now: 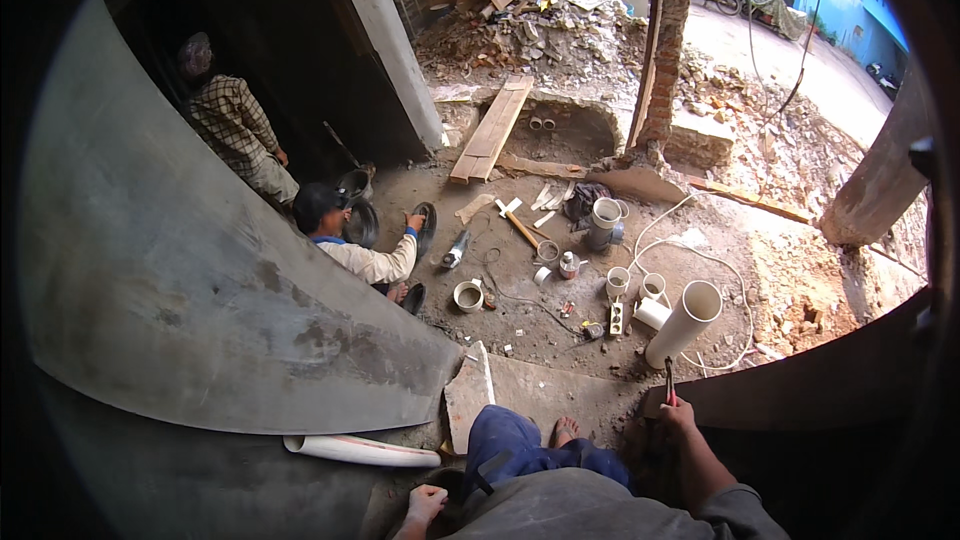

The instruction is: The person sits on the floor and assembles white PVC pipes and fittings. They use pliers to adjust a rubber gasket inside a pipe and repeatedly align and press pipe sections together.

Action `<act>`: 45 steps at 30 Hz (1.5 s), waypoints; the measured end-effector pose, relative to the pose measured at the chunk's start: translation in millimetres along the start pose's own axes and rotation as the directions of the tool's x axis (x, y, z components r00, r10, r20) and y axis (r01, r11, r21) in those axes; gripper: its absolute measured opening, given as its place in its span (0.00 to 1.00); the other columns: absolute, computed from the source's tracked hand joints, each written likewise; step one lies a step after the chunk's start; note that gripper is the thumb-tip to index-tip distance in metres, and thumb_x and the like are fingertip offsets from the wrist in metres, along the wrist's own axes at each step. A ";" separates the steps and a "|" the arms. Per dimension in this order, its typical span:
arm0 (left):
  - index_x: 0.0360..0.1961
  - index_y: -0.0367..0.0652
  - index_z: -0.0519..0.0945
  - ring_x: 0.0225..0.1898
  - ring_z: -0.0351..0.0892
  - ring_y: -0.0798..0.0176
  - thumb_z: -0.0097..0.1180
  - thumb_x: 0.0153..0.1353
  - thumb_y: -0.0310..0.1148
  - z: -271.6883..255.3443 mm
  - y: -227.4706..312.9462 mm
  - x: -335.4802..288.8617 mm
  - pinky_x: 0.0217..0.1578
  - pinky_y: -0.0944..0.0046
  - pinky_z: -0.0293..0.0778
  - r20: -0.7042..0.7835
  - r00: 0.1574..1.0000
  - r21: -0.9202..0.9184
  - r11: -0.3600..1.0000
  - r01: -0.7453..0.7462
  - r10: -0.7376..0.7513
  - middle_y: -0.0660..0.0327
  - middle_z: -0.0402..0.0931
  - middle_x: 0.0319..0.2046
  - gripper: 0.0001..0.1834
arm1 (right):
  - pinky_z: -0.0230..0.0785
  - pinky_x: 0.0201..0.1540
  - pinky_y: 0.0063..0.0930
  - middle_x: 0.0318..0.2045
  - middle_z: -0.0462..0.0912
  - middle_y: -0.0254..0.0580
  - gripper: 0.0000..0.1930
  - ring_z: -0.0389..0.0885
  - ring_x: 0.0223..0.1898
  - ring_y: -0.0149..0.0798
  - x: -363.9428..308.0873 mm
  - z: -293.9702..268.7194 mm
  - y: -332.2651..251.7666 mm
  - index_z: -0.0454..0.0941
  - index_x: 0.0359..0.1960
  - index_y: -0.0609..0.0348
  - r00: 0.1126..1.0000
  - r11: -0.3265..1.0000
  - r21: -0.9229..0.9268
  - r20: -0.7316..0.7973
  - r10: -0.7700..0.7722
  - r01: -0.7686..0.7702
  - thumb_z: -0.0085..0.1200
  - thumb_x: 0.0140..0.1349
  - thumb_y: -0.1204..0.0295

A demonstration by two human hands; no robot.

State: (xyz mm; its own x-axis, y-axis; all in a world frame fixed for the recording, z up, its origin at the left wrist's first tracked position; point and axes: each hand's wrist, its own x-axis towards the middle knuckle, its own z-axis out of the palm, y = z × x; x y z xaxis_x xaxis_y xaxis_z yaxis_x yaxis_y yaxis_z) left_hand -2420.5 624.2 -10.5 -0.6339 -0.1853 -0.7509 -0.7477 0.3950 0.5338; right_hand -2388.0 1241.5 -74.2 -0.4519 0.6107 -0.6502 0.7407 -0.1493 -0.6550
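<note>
My right hand [677, 415] is closed around red-handled pliers [669, 378], whose dark jaws point away from me beside the base of a wide white pipe [688, 320] standing upright. Low in the picture, my left hand [428, 502] is held near my hip with its fingers curled. Whatever it may hold is hidden. Nearest to it, a long white pipe [360, 450] lies along the foot of the grey wall. Past the standing pipe are a grey pipe fitting [606, 225], several smaller white fittings, a white power strip [615, 318] and a can [569, 265].
A hammer [522, 230], an angle grinder [456, 249] and a cord lie on the dusty floor. One co-worker [345, 235] crouches at left, a hand on a black bucket [426, 230]; another person [232, 120] stands behind. Planks [493, 130] reach a pit; rubble [550, 35] is heaped beyond.
</note>
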 end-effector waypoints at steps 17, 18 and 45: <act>0.25 0.37 0.78 0.24 0.76 0.69 0.63 0.60 0.39 3.1 331.6 239.5 0.28 0.64 0.73 0.086 0.946 0.117 0.940 -0.322 0.313 0.61 0.80 0.22 0.16 | 0.71 0.33 0.28 0.29 0.81 0.31 0.08 0.78 0.29 0.29 15.6 98.1 -133.9 0.82 0.36 0.57 0.929 0.937 -0.025 0.123 0.349 -0.349 0.66 0.54 0.74; 0.25 0.37 0.78 0.24 0.76 0.68 0.62 0.61 0.40 2.4 340.2 247.0 0.29 0.64 0.73 0.084 0.946 0.083 0.944 -0.320 0.314 0.61 0.80 0.22 0.16 | 0.71 0.33 0.28 0.27 0.79 0.31 0.07 0.77 0.28 0.30 14.3 102.9 -141.0 0.80 0.35 0.57 0.924 0.932 0.000 0.130 0.359 -0.362 0.63 0.55 0.76; 0.32 0.35 0.74 0.26 0.82 0.63 0.60 0.62 0.34 56.9 604.8 434.0 0.26 0.62 0.80 -0.116 0.989 -0.148 0.986 0.071 -0.089 0.55 0.80 0.29 0.12 | 0.64 0.14 0.27 0.17 0.72 0.34 0.04 0.70 0.13 0.30 447.8 284.6 -647.1 0.73 0.36 0.56 0.940 0.979 -0.189 0.340 -0.003 0.071 0.52 0.62 0.71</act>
State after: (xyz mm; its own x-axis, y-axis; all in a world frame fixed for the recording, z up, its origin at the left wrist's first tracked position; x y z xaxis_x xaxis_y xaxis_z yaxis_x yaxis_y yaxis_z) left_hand -3136.6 833.8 -35.6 -0.5835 -0.3230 -0.7451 -0.8121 0.2436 0.5303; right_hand -3211.2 1390.2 -51.1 -0.5962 0.3104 -0.7404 0.7871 0.0446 -0.6152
